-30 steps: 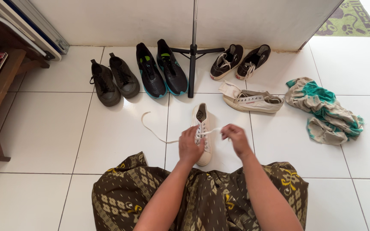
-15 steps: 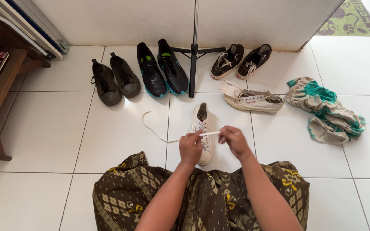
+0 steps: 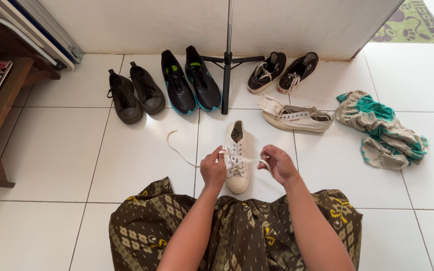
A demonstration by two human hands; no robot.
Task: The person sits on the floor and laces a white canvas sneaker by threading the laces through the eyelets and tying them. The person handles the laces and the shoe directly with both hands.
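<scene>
Two bare hands were at work over one cream canvas sneaker [image 3: 237, 158], which stood upright on the white tiled floor [image 3: 56, 150] directly in front of the person's patterned brown skirt [image 3: 237, 236], toe toward the wearer. The left hand [image 3: 213, 170] had its fingers closed in a pinch on the white shoelace [image 3: 179, 150] at the shoe's left edge; the slack ran outward from those fingers in a loose curve across the tile. The right hand [image 3: 277, 163] was likewise pinched shut on the lace's other run, which crossed taut from the eyelets to its fingertips. Judged from that hold, the lace was drawn sideways from both sides to keep it tight across the eyelet rows. The sneaker appeared clean, low-cut, pale-soled, with its upper eyelets seemingly unlaced and its dark lining visible. Beyond the fingers its mate [image 3: 297, 119] lay tipped on its side, a crumpled teal and beige cloth [image 3: 383, 128] to the right of it. Further off, along the wall, stood a dark olive pair [image 3: 135, 95], a black pair with teal soles [image 3: 191, 86] and a dark brown pair with white laces [image 3: 282, 73], flanking a black tripod base [image 3: 226, 75].
</scene>
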